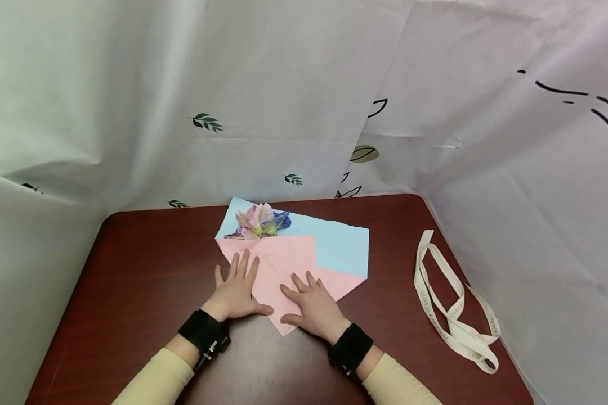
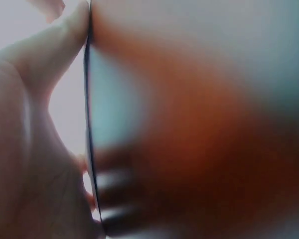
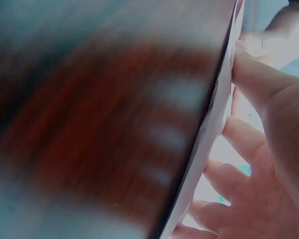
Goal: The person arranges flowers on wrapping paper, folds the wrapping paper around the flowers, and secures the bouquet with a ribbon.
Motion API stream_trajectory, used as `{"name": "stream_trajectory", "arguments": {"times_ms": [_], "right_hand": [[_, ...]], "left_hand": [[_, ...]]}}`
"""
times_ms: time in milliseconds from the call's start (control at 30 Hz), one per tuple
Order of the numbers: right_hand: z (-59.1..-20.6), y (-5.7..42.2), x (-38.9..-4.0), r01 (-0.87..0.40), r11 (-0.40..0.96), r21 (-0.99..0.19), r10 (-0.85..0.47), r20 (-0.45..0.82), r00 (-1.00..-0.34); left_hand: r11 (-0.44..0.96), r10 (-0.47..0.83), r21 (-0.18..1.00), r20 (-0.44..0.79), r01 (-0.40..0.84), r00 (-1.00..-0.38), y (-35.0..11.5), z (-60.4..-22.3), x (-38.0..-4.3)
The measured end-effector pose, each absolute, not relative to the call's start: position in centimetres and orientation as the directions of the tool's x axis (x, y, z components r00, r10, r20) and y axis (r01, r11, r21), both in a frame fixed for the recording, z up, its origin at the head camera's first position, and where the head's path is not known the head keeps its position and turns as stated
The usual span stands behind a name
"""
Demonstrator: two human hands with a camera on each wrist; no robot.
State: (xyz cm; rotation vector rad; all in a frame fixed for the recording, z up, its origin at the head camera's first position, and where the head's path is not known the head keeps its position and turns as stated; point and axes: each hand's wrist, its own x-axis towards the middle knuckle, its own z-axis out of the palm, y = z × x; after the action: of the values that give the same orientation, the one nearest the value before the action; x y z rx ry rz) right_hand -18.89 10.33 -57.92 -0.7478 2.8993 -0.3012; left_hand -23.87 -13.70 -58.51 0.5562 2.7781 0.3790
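- Pale yellow sleeves [image 1: 154, 378] lead to left hand [image 1: 235, 295] and right hand [image 1: 317, 309], fingers of both spread, touching pink-and-blue paper [image 1: 284, 259].
- Paper lies toward the table's [image 1: 132, 270] far edge, flowers [image 1: 258, 221] poking out.
- Likely smoothing folds; next wrap calls for holding them flat.

Right hand [image 3: 274, 169] was observed with fingers spread and thumb extended. Thumb and fingertips [image 3: 213, 168] contacted a sheet of pale pink paper [image 3: 209, 135], seen nearly edge-on as a slanting strip. Beside it, the reddish-brown tabletop [image 3: 89, 134] was badly blurred, with pale patches near the paper's edge.
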Motion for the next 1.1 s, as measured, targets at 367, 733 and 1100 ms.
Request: {"name": "stream_trajectory", "arguments": {"times_ms": [367, 733, 1100], "right_hand": [[-58.0, 10.3, -18.9, -0.454, 0.861, -0.229, -0.484, -0.094, -0.870], [-57.9, 10.3, -18.8, -0.456, 0.853, -0.255, -0.489, -0.081, -0.869], [-57.8, 10.3, -18.8, -0.462, 0.851, -0.251, -0.495, -0.086, -0.865]], "left_hand": [[0.910, 0.319, 0.364, -0.307, 0.199, -0.897, -16.8, -58.0, -27.8], [0.915, 0.221, 0.399, -0.359, 0.065, -0.907, -20.3, -58.4, -31.7], [0.882, 0.101, 0.464, -0.361, -0.085, -0.927, -22.5, -58.6, -33.0]]}}
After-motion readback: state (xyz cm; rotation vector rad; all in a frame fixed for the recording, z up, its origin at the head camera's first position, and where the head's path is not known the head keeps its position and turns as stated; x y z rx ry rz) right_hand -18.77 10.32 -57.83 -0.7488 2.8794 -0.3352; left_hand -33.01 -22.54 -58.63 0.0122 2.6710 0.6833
